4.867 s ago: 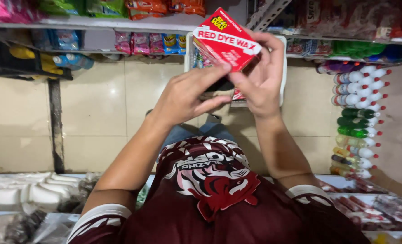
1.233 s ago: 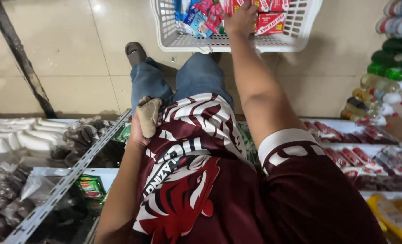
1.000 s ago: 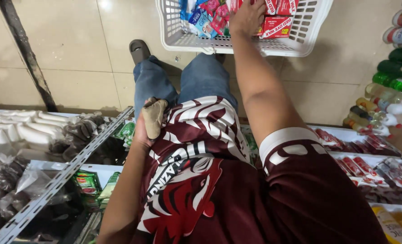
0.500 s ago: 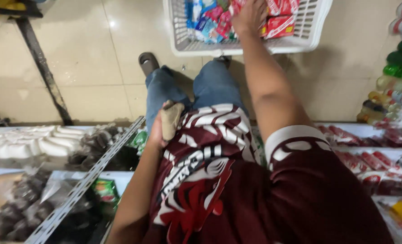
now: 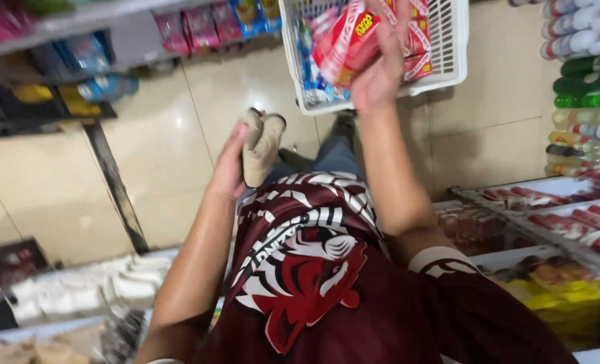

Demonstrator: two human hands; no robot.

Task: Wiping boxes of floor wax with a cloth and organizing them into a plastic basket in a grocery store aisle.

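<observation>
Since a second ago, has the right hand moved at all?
Yes. The right hand has lifted out of the white basket, now gripping a red packet above the basket's rim.

red flat packet [image 5: 344,40] with yellow patch in right hand [image 5: 381,71]; red and blue packets [image 5: 418,57] in basket just behind it.

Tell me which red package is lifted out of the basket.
The red package gripped by the right hand; the other red packages lie inside the white basket.

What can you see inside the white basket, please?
The white basket holds red packets and blue ones. The right hand, gripping a red box, hides whatever lies beneath.
</observation>
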